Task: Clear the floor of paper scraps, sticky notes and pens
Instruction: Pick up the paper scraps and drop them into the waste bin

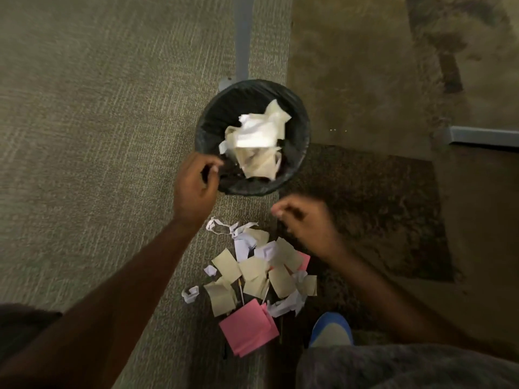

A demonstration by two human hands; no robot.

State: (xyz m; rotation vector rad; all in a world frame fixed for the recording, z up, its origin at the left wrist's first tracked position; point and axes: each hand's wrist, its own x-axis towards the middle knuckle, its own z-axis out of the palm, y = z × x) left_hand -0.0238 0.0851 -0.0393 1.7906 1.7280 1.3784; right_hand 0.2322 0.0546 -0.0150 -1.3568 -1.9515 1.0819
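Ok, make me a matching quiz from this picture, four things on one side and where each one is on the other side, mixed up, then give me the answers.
Things:
1. crumpled paper wad
2. pink sticky notes
3. left hand
4. blue shoe

Places:
A. on the carpet, at the near end of the scrap pile
B. in the black-lined bin
C. at the bin's near-left rim
D. on the floor, right of the pink notes

Pairs: 1-B, 2-A, 3-C, 4-D
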